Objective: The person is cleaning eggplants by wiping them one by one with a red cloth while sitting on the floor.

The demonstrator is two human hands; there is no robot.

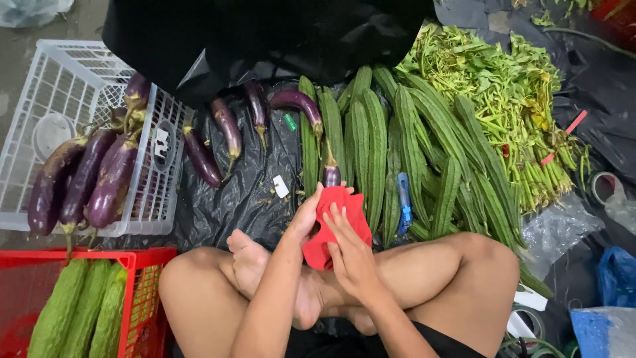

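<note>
A purple eggplant [331,175] sticks out of a red cloth [341,213] just above my crossed legs. My left hand [307,213] grips the cloth-wrapped eggplant from the left. My right hand [351,255] lies over the cloth from below, fingers spread along it. Only the eggplant's top end shows; the rest is hidden in the cloth.
Several eggplants [86,179] lie across a white plastic basket [63,89] at left, others [228,126] on black sheeting [245,192]. Ridged green gourds [397,146] are piled at centre, leafy stalks [510,99] at right. A red crate [142,265] at lower left holds bitter gourds [86,308].
</note>
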